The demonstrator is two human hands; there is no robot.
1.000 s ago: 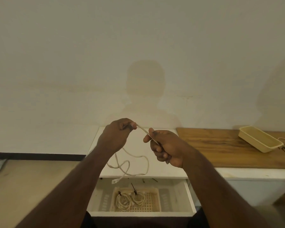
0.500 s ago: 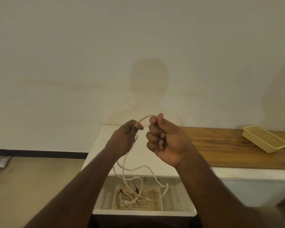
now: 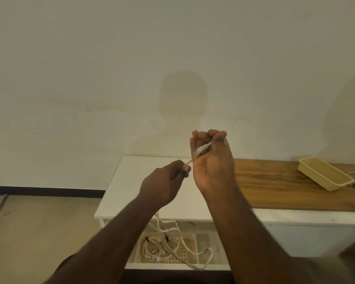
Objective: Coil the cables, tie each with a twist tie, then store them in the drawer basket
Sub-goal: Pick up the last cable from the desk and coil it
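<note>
My right hand [image 3: 211,160] is raised palm toward me, fingers curled round the plug end of a white cable [image 3: 202,149]. My left hand [image 3: 166,185] pinches the same cable just below and to the left. The rest of the cable hangs down behind my left forearm and loops loosely over the open drawer [image 3: 220,265]. In the drawer sits a cream lattice basket [image 3: 190,256] holding two coiled cables [image 3: 152,248] tied with black twist ties [image 3: 166,236].
A white cabinet top [image 3: 131,185] lies under my hands. To the right runs a wooden counter [image 3: 275,187] with a cream rectangular tray [image 3: 324,176] and a wire object at the far right edge. Bare floor lies to the left.
My right hand has turned palm toward me and risen, with the plug end now showing in its fingers. My left hand dropped lower along the cable. The hanging loops have shifted over the drawer.
</note>
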